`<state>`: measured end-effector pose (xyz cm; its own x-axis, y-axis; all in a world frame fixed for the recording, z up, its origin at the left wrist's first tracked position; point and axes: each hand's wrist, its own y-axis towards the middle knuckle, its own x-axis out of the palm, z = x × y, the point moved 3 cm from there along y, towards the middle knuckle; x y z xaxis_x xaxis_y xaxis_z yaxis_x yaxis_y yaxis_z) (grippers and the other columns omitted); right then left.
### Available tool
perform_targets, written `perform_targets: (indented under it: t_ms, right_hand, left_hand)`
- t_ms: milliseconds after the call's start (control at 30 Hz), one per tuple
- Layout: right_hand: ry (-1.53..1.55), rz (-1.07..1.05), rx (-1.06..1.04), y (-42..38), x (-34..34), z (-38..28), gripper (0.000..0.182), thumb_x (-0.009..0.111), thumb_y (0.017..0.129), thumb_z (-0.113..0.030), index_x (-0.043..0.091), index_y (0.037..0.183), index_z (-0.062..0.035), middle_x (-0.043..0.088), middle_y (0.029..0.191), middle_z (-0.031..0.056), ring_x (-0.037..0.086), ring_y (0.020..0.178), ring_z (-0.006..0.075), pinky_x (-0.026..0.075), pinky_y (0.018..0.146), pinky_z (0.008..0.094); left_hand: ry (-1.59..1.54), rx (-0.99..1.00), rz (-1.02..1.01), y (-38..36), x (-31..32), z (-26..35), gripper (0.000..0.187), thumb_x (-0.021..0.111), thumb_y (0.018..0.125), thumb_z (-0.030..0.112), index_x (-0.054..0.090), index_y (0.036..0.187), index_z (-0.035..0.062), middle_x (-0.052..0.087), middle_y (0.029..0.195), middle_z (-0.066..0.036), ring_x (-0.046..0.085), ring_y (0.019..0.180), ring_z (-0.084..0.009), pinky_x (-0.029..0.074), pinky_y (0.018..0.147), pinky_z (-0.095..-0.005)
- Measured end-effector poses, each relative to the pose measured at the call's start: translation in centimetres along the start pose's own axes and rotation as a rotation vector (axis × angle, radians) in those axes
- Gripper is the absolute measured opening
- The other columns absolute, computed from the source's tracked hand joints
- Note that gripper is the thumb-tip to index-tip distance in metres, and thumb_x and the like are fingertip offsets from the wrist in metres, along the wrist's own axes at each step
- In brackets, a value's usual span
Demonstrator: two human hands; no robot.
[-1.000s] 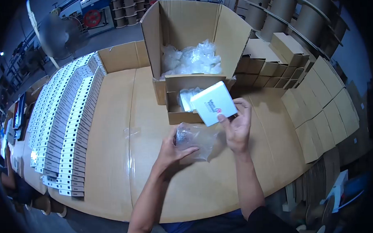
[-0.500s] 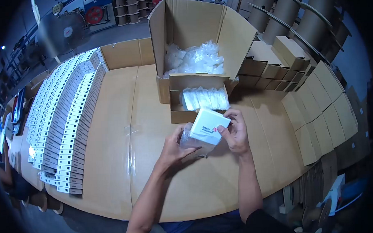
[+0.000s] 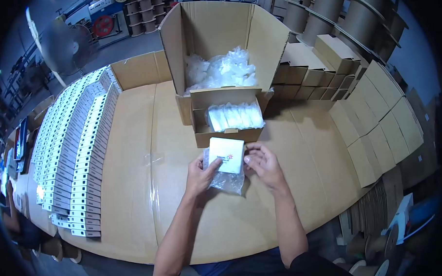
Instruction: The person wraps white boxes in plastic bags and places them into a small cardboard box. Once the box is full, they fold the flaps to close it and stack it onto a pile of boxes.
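Note:
Above the cardboard-covered table point(image 3: 234, 239), my left hand point(image 3: 201, 176) grips a white box point(image 3: 225, 150) with a small red logo, thumb on its face. A clear plastic bag point(image 3: 229, 183) hangs under and around the lower part of the box. My right hand point(image 3: 264, 166) is at the box's right edge, thumb and fingertips drawn together; whether they pinch the bag or box edge is too small to tell. Just beyond the hands, a small open carton point(image 3: 209, 140) holds a row of plastic-wrapped white packets point(image 3: 236, 117).
Behind the small carton is a large open box point(image 3: 217, 26) with crumpled clear plastic point(image 3: 226, 69). Long rows of stacked white boxes point(image 3: 86, 191) line the left side. Brown cartons point(image 3: 382, 142) stand at the right, with large spools point(image 3: 323, 12) behind. A person's arm shows at the far left.
The white box has turned more upright and moved slightly left and down. My left thumb now lies on its face, while my right thumb has come off the face to the right edge.

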<state>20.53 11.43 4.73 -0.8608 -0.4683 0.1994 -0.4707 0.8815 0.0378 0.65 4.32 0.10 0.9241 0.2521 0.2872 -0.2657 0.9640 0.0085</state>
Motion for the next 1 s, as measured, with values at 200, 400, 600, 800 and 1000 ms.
perform_targets:
  t_ms: [200, 400, 600, 800, 1000]
  right_hand:
    - [0.017, 0.152, 0.053, -0.9, 0.6, 2.4, 0.017, 0.07, 0.098, -0.008, 0.062, 0.111, -0.0003, 0.067, 0.095, 0.0028, 0.064, 0.083, 0.0086, 0.053, 0.075, 0.0237]
    - [0.06, 0.16, -0.062, -1.2, 0.5, 3.4, 0.008, 0.065, 0.1, -0.004, 0.063, 0.105, 0.0008, 0.065, 0.096, 0.0014, 0.062, 0.087, 0.0063, 0.051, 0.08, 0.0216]
    - [0.106, 0.092, -0.171, -0.7, -0.2, 4.6, 0.01, 0.059, 0.102, -0.002, 0.058, 0.112, 0.0003, 0.065, 0.106, 0.0047, 0.06, 0.099, 0.0082, 0.051, 0.085, 0.024]
    - [0.189, 0.062, -0.074, -1.9, 1.0, 2.7, 0.033, 0.063, 0.099, -0.003, 0.049, 0.128, -0.001, 0.067, 0.115, 0.0114, 0.061, 0.111, 0.0122, 0.05, 0.095, 0.0263]
    - [-0.085, -0.011, -0.003, -1.0, 1.4, 4.1, 0.037, 0.072, 0.095, -0.006, 0.062, 0.129, 0.0036, 0.07, 0.113, 0.0097, 0.064, 0.1, 0.0108, 0.053, 0.088, 0.0265]
  left_hand:
    - [0.099, -0.007, 0.005, -0.5, -0.1, -0.5, 0.045, 0.048, 0.11, 0.035, 0.063, 0.128, -0.0042, 0.071, 0.113, -0.007, 0.064, 0.098, -0.0109, 0.053, 0.087, -0.0284]
    - [0.175, 0.16, -0.001, -1.3, 1.6, 1.4, 0.055, 0.039, 0.112, 0.039, 0.04, 0.156, 0.0056, 0.064, 0.133, -0.009, 0.058, 0.12, -0.0146, 0.044, 0.105, -0.031]
    - [0.287, 0.272, -0.022, -1.5, 1.6, 1.7, 0.053, 0.036, 0.113, 0.035, 0.038, 0.157, 0.0069, 0.062, 0.138, -0.013, 0.056, 0.125, -0.017, 0.039, 0.111, -0.0336]
    - [0.371, 0.356, 0.01, -1.1, 1.7, 1.3, 0.051, 0.037, 0.113, 0.034, 0.041, 0.156, 0.0066, 0.068, 0.128, -0.015, 0.063, 0.117, -0.0209, 0.045, 0.106, -0.0352]
    - [0.334, 0.247, -0.04, -1.6, 1.2, 2.3, 0.055, 0.037, 0.113, 0.035, 0.034, 0.159, 0.0064, 0.068, 0.127, -0.013, 0.061, 0.119, -0.0183, 0.041, 0.11, -0.0347]
